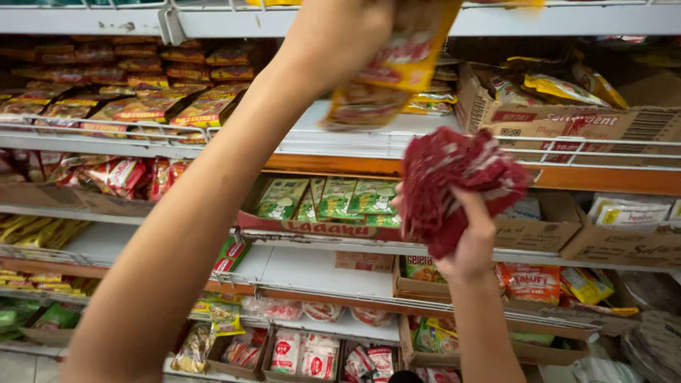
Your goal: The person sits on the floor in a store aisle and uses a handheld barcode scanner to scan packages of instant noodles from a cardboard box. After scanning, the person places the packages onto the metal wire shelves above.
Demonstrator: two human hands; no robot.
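Note:
My left hand [340, 35] is raised to the upper shelf and is shut on a bunch of yellow and red sachets [390, 71], which look blurred. My right hand [472, 237] is lower and to the right, shut on a wadded red cloth [454, 184] held in front of the middle shelf. My left forearm crosses the view from the lower left to the top centre. Behind the cloth stands an open carton of green sachets [333, 198].
White wire-edged shelves [340, 142] hold rows of small packets. Brown cartons of sachets [567, 120] stand at the upper right and others at the middle right [617, 241]. Red packets [120, 174] lie at the left, white pouches [305, 351] at the bottom.

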